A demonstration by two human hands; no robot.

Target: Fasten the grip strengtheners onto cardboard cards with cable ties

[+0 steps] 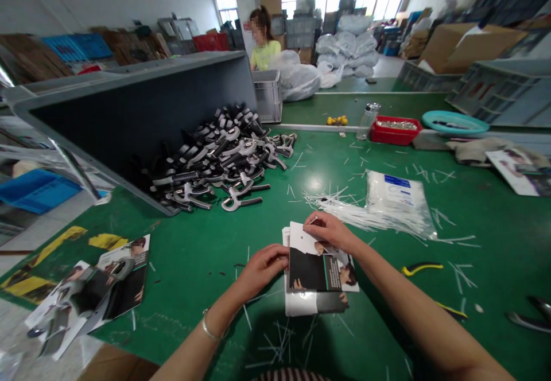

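Observation:
In front of me is a small stack of printed cardboard cards [316, 303], one card [307, 272] lying uppermost and slightly askew. My left hand [264, 266] is closed at the left edge of that card, fingertips partly hidden by it. My right hand [329, 230] pinches the card's upper part near a small punched hole; a thin white strip may show at its fingertips, too small to be sure. Beyond the hands lie loose white cable ties [344, 209] and a clear bag of ties [396, 197]. Grey-and-black hand grip strengtheners [241, 151] are heaped at upper left.
A tipped grey bin [142, 94] stands behind the heap. Carded grip strengtheners [86, 295] lie at the left table edge. Yellow-and-black pliers handles [422, 268] are at right. A red tray [395, 131] and turquoise dish [455, 121] sit farther back. A person [264, 42] is across the table.

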